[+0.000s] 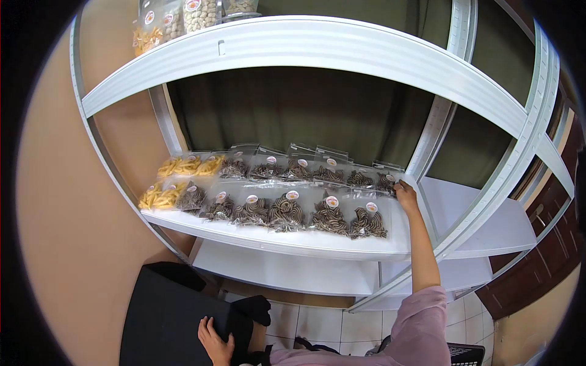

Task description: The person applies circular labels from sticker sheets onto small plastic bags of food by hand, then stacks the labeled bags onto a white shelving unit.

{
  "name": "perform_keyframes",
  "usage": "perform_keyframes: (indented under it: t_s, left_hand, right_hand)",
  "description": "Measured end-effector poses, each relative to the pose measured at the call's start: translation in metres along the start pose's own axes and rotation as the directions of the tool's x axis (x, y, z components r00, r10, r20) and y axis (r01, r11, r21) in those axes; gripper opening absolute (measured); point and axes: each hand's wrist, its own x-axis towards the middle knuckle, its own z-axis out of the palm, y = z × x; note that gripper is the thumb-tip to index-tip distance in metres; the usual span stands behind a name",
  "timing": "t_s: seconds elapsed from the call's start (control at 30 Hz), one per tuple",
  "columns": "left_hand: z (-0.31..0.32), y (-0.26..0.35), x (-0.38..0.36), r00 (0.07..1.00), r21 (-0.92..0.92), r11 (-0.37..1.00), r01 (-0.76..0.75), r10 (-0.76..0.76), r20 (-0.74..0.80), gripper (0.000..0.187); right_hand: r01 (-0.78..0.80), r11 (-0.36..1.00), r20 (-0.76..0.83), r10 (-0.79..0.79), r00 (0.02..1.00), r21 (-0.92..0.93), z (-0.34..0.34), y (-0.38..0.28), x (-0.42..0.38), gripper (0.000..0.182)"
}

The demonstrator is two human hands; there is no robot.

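Note:
My right hand [405,194] reaches to the right end of the back row on the middle shelf. Its fingers are closed on the edge of a clear snack bag [386,181] holding dark striped snacks. In front stand more bags of the same kind, among them a striped snack bag [369,221] with a round label. My left hand [215,343] lies with fingers spread on a black padded surface [168,317], holding nothing. At the left end of the shelf are bags of yellow stick snacks [165,196].
A white metal shelf [274,241] carries the bags in two rows. Its upper beam [305,43] and right post [488,201] frame the reach. Bags of pale snacks [200,15] stand on the top level. A dark curtain [305,110] hangs behind.

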Motion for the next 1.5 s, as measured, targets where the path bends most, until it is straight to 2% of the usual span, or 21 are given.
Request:
perform_keyframes:
  t_s: [0.07,0.17,0.2,0.27,0.33,0.4,0.47,0.53,0.57,0.6,0.7,0.8,0.87,0.97,1.0,1.07,1.1,1.17,1.27,1.33,1.5]
  left_hand:
    - [0.004,-0.004,0.000,1.000,0.002,1.000,0.010,-0.010,-0.012,0.068]
    - [0.009,-0.015,-0.001,0.999,-0.015,1.000,0.001,-0.002,-0.034,0.067]
    - [0.007,-0.014,0.000,0.999,-0.042,0.999,-0.014,0.013,-0.031,0.066]
    - [0.006,-0.016,0.001,0.999,-0.058,0.998,-0.033,0.032,-0.028,0.065]
    - [0.006,-0.019,0.002,0.998,-0.086,0.995,-0.040,0.036,-0.052,0.065]
    - [0.004,-0.019,0.002,0.996,-0.140,0.989,-0.053,0.042,-0.081,0.064]
    - [-0.002,-0.021,0.003,0.994,-0.200,0.977,-0.072,0.054,-0.098,0.062]
    - [-0.005,-0.032,0.001,0.985,-0.306,0.943,-0.135,0.095,-0.142,0.062]
    - [-0.005,-0.040,-0.002,0.986,-0.386,0.912,-0.138,0.089,-0.142,0.063]
    - [-0.008,-0.049,-0.009,0.990,-0.436,0.892,-0.119,0.075,-0.119,0.064]
    - [-0.024,-0.081,-0.038,0.988,-0.523,0.848,-0.088,0.008,-0.152,0.065]
    - [-0.059,-0.132,-0.077,0.931,-0.577,0.813,0.078,-0.266,-0.249,0.065]
    - [-0.092,-0.172,-0.100,0.781,-0.584,0.787,0.198,-0.487,-0.391,0.064]
    - [-0.137,-0.248,-0.139,0.386,-0.509,0.763,0.398,-0.642,-0.662,0.067]
    - [-0.152,-0.279,-0.155,0.224,-0.461,0.734,0.499,-0.623,-0.750,0.070]
    - [-0.179,-0.348,-0.190,0.064,-0.241,0.694,0.678,-0.383,-0.922,0.079]
    - [-0.192,-0.371,-0.204,-0.019,-0.325,0.599,0.732,-0.459,-0.888,0.085]
    - [-0.209,-0.407,-0.221,-0.010,-0.288,0.472,0.833,-0.509,-0.861,0.103]
    - [-0.219,-0.431,-0.226,0.023,-0.321,0.452,0.832,-0.607,-0.794,0.109]
    - [-0.215,-0.447,-0.229,0.097,-0.290,0.539,0.791,-0.579,-0.809,0.113]
    - [-0.211,-0.467,-0.233,0.083,-0.369,0.611,0.701,-0.583,-0.808,0.107]
  right_hand:
    - [0.007,1.000,0.039,-0.007,0.999,-0.003,-0.003,0.000,0.002,0.052]
    - [0.045,0.998,-0.160,-0.037,0.986,0.044,-0.008,0.007,0.001,0.053]
    - [0.124,0.992,-0.267,-0.109,0.958,0.037,-0.011,0.007,-0.006,0.045]
    - [0.380,0.925,-0.488,-0.339,0.805,-0.015,-0.020,-0.020,-0.050,0.034]
    - [0.504,0.861,-0.636,-0.428,0.642,-0.071,-0.023,-0.069,-0.117,0.029]
    - [0.536,0.830,-0.690,-0.478,0.544,-0.153,-0.001,-0.084,-0.178,0.026]
    - [0.592,0.780,-0.571,-0.584,0.577,-0.200,0.032,-0.087,-0.243,0.021]
    - [0.722,0.689,-0.376,-0.684,0.625,-0.054,0.072,-0.100,-0.312,0.018]
    - [0.706,0.705,-0.234,-0.676,0.698,0.068,0.092,-0.105,-0.350,0.017]
    - [0.713,0.689,-0.097,-0.707,0.701,0.127,0.105,-0.115,-0.387,0.017]
    - [0.718,0.558,0.197,-0.826,0.528,0.417,0.116,-0.137,-0.483,0.019]
    - [0.668,0.450,0.304,-0.893,0.332,0.593,0.113,-0.150,-0.539,0.021]
    - [0.600,0.418,0.341,-0.908,0.244,0.682,0.115,-0.155,-0.558,0.021]
    - [0.620,0.389,0.357,-0.916,0.182,0.682,0.119,-0.160,-0.571,0.021]
    - [0.631,0.384,0.352,-0.918,0.182,0.674,0.122,-0.162,-0.575,0.020]
    - [0.621,0.445,0.402,-0.889,0.220,0.645,0.123,-0.162,-0.583,0.018]
    - [0.616,0.471,0.417,-0.876,0.242,0.632,0.123,-0.163,-0.587,0.018]
    - [0.604,0.482,0.414,-0.872,0.261,0.635,0.122,-0.168,-0.598,0.018]
    - [0.615,0.518,0.450,-0.848,0.279,0.595,0.118,-0.174,-0.615,0.018]
    - [0.613,0.525,0.474,-0.840,0.263,0.590,0.116,-0.174,-0.625,0.018]
    - [0.616,0.539,0.507,-0.825,0.249,0.575,0.112,-0.172,-0.637,0.017]
